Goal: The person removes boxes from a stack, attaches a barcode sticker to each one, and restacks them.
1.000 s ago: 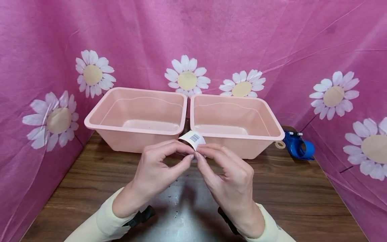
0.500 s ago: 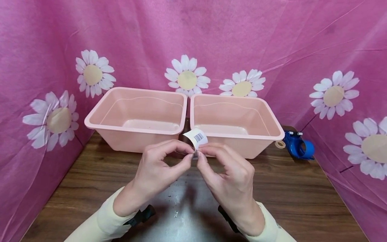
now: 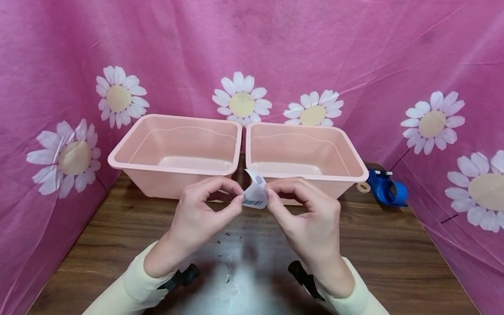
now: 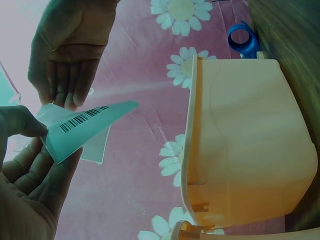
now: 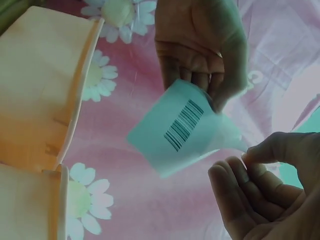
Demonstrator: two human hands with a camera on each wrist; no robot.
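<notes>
Left of centre in the head view stands the left bin, its pale floor showing; the right bin, right of centre, shows its floor too, a narrow gap between rims. The left hand, lower centre-left, angles inward, thumb and finger pinching the label. That hangs curled at mid-frame, before the bins, with a printed barcode. The right hand, centre-right, pinches its right edge.

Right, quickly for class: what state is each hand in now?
Left hand: closed, pinching thin white barcode-printed label paper.
Right hand: closed, also pinching the label paper.
</notes>
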